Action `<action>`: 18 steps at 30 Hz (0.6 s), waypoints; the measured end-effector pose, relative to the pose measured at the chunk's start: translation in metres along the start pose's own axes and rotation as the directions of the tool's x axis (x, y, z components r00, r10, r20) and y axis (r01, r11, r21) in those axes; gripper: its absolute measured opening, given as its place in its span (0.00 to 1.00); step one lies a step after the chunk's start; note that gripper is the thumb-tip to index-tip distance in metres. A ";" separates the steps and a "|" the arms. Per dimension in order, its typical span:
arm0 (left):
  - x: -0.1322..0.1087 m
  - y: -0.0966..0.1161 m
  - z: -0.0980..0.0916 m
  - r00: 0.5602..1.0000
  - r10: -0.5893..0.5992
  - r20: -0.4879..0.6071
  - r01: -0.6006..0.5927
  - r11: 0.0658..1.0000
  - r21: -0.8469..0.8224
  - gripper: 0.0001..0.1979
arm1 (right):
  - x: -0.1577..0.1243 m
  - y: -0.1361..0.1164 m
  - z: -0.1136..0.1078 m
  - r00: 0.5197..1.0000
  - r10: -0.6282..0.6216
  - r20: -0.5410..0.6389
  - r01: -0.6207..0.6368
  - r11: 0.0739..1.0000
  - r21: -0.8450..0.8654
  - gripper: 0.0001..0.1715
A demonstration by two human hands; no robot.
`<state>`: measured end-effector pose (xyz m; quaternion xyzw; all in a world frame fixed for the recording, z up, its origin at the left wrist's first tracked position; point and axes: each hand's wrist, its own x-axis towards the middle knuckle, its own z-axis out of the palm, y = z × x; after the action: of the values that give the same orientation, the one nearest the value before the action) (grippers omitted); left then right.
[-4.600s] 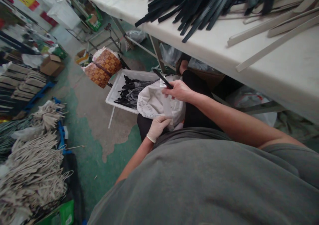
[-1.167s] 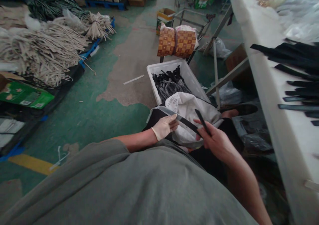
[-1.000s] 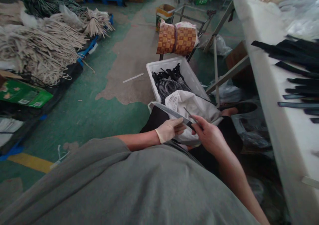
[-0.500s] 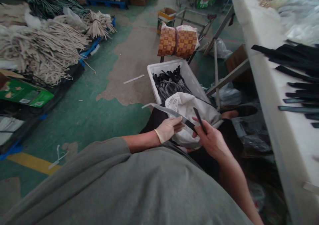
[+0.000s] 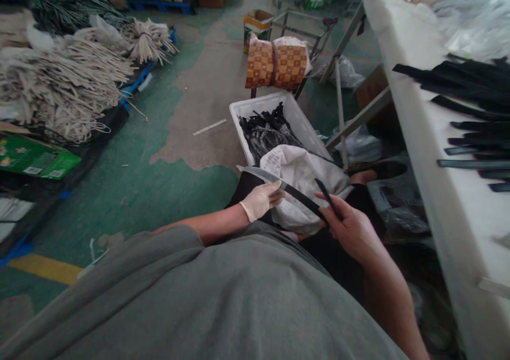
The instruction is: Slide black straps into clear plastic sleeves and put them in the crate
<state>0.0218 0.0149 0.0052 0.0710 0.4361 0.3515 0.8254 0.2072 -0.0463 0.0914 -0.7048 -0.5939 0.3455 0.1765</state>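
Observation:
My gloved left hand is closed round a translucent plastic sleeve that covers the far part of a black strip. The strip runs from the sleeve to my bare right hand, which grips its near end. A short dark piece, whose kind I cannot make out, sticks up from between my right fingers. Below both hands a white woven bag lies over my lap. Just beyond it stands a white plastic bin holding black strips, some looking wrapped in clear plastic.
On the right is a white-topped table with several black strips reaching over its surface. A rolled checked cushion sits behind the bin. Bundles of beige cord lie on a pallet at left. A metal frame stands near the table.
My hands have moved a little apart, the right one going right and down. More of the black strip shows between them, and less sleeve extends beyond my left hand.

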 end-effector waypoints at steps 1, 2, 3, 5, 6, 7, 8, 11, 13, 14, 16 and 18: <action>-0.002 -0.005 0.002 0.999 -0.038 0.032 0.037 0.999 0.026 0.17 | 0.002 -0.001 0.004 1.000 -0.015 -0.027 0.014 0.999 -0.037 0.25; -0.004 -0.010 0.006 0.994 -0.081 0.071 0.078 0.996 0.053 0.17 | 0.004 -0.001 0.010 0.998 -0.036 -0.046 0.033 0.997 -0.067 0.23; -0.007 -0.015 0.009 0.986 -0.125 0.106 0.118 0.990 0.076 0.17 | 0.007 -0.001 0.015 0.997 -0.059 -0.052 0.055 0.996 -0.077 0.21; -0.012 -0.020 0.014 0.974 -0.181 0.134 0.169 0.981 0.100 0.16 | 0.012 0.002 0.022 0.995 -0.081 -0.055 0.082 0.997 0.010 0.20; -0.013 -0.020 0.014 0.974 -0.190 0.126 0.179 0.979 0.095 0.15 | 0.012 0.006 0.022 0.994 -0.076 -0.075 0.084 0.991 0.103 0.21; -0.012 -0.017 0.013 0.975 -0.193 0.108 0.185 0.979 0.081 0.13 | 0.010 0.011 0.019 0.991 -0.062 -0.119 0.086 0.974 0.208 0.21; -0.011 -0.013 0.011 0.977 -0.195 0.088 0.190 0.980 0.064 0.12 | 0.007 0.017 0.015 0.982 -0.041 -0.185 0.096 0.950 0.298 0.22; -0.005 -0.002 0.002 0.976 -0.212 0.050 0.212 0.977 0.010 0.10 | -0.008 0.032 0.002 0.927 -0.042 -0.373 0.180 0.922 0.343 0.19; -0.005 0.000 -0.001 0.972 -0.231 0.046 0.231 0.973 0.000 0.09 | -0.015 0.034 -0.001 0.909 -0.179 -0.375 0.282 0.929 0.241 0.18; -0.006 -0.001 0.000 0.969 -0.241 0.052 0.241 0.970 0.002 0.09 | -0.017 0.033 0.001 0.900 -0.271 -0.342 0.349 0.918 0.190 0.19; -0.011 -0.005 0.004 0.963 -0.255 0.091 0.254 0.967 0.024 0.08 | -0.015 0.028 0.008 0.860 -0.428 -0.277 0.474 0.871 0.126 0.17; -0.017 -0.009 0.010 0.953 -0.262 0.155 0.255 0.965 0.065 0.06 | -0.009 0.023 0.018 0.828 -0.504 -0.245 0.539 0.836 0.101 0.15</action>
<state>0.0279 -0.0007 0.0185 0.0599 0.3807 0.2240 0.8951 0.2108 -0.0632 0.0661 -0.5303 -0.7115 0.2564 0.3832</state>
